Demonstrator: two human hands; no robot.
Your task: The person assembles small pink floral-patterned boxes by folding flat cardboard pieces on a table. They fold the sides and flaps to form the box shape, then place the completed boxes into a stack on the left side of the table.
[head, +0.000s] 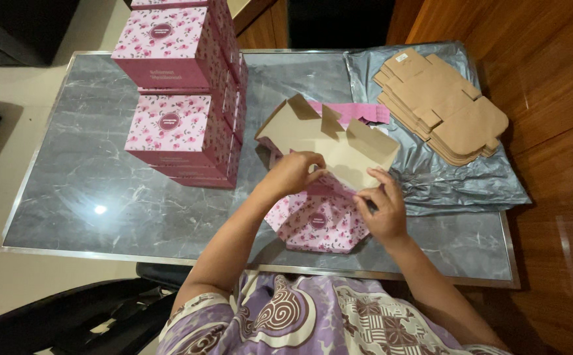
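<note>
A half-folded pink floral cardboard box (318,222) lies on the grey marble table (102,190), its brown inner flaps (339,141) standing up. My left hand (293,172) pinches a flap near the box's middle. My right hand (382,209) grips the box's right edge and a flap beside it. Both hands are on the same box.
Stacks of finished pink floral boxes (181,98) stand at the table's left back. A pile of flat brown box blanks (441,105) rests on a grey plastic bag (451,177) at the right. Wooden floor lies to the right; a dark chair (69,322) is at the lower left.
</note>
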